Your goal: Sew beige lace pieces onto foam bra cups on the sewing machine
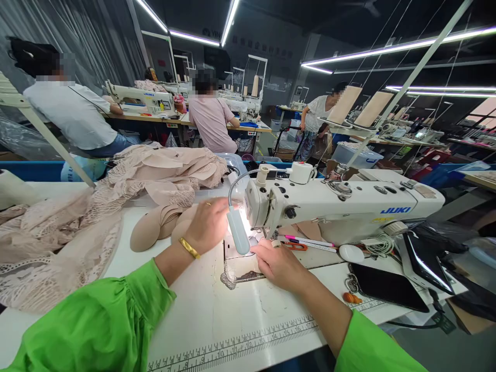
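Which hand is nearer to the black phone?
The right hand, which is left of the phone and just right of the lamp. The left hand is farther off, on the lamp's left.

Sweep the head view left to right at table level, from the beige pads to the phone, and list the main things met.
Beige pads → left hand → lamp head → right hand → rounded white object → phone.

Lace fabric (93, 217) lies left of the sewing machine (333, 206).
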{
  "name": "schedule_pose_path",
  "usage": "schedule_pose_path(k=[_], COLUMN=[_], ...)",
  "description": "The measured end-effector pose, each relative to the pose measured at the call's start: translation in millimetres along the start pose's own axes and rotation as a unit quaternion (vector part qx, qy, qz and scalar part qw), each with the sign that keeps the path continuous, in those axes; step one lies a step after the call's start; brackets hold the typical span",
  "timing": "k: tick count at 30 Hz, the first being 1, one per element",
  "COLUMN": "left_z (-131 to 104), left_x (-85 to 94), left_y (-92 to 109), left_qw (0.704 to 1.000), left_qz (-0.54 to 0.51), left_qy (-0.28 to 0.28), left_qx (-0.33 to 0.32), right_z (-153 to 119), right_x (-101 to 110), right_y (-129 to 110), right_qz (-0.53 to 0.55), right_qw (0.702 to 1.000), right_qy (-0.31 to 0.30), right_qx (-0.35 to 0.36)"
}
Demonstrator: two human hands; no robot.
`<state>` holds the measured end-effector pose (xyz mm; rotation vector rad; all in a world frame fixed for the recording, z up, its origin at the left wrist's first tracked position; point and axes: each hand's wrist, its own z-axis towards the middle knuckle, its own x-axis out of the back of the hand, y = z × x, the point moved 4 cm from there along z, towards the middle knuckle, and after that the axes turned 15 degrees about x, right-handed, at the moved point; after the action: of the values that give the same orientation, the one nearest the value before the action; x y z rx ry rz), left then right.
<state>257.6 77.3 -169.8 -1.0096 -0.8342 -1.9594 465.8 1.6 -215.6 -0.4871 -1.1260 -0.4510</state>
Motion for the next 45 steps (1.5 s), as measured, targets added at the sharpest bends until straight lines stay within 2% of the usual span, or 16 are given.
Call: schedule_pose_path(k=[1,3,6,8,11,13,15,17,19,21,23,26,31,35,39,45], left_z=[8,22,34,35,25,9,-12,-37,-63,-80,-85,-77,-68,-66,-61,-51], left_x=[0.5,-0.8,2.2,16.4,50.5,70.1,75.4,61.9,36.4,14.7,1.3,-8.0,-18.6,-24.3,-23.2,-32.3], left_y=[-9,-27,-46,-56,-61,-53,-35,-9,16,33,42,46,49,58,64,61], left_qw=[0.998,0.987,0.97,0.965,0.961,0.965,0.981,0.996,0.99,0.977,0.971,0.973,0.979,0.971,0.961,0.961], left_qz=[0.003,0.0,-0.023,-0.042,-0.062,-0.059,-0.057,-0.052,-0.015,0.036,0.074,0.099,0.102,0.125,0.106,0.073], left_qy=[0.013,0.005,-0.028,-0.004,0.061,0.095,0.077,-0.012,-0.135,-0.186,-0.189,-0.176,-0.167,-0.2,-0.252,-0.236], left_qx=[0.058,0.159,0.24,0.259,0.263,0.237,0.17,0.067,-0.038,-0.099,-0.125,-0.115,-0.057,-0.033,0.031,0.126], right_z=[0,0,1,1,1,1,1,1,1,0,0,-1,-3,-4,-5,-3], right_x=[0,0,1,1,2,2,1,0,-1,-2,-2,-3,-4,-5,-3,-1], right_y=[0,0,1,2,2,2,2,3,3,4,5,7,9,10,9,8], right_qz=[0.001,0.005,0.014,0.02,0.032,0.037,0.036,0.033,0.031,0.035,0.043,0.047,0.039,0.036,0.038,0.04], right_qw=[1.0,1.0,1.0,1.0,0.999,0.999,0.999,0.999,0.999,0.999,0.999,0.999,0.999,0.999,0.999,0.999], right_qy=[0.001,0.002,0.001,0.0,0.005,0.007,0.008,0.01,0.012,0.012,0.011,0.008,0.0,0.001,0.01,0.017], right_qx=[-0.001,-0.004,-0.011,-0.016,-0.015,-0.015,-0.017,-0.019,-0.019,-0.018,-0.018,-0.02,-0.019,-0.019,-0.012,-0.012])
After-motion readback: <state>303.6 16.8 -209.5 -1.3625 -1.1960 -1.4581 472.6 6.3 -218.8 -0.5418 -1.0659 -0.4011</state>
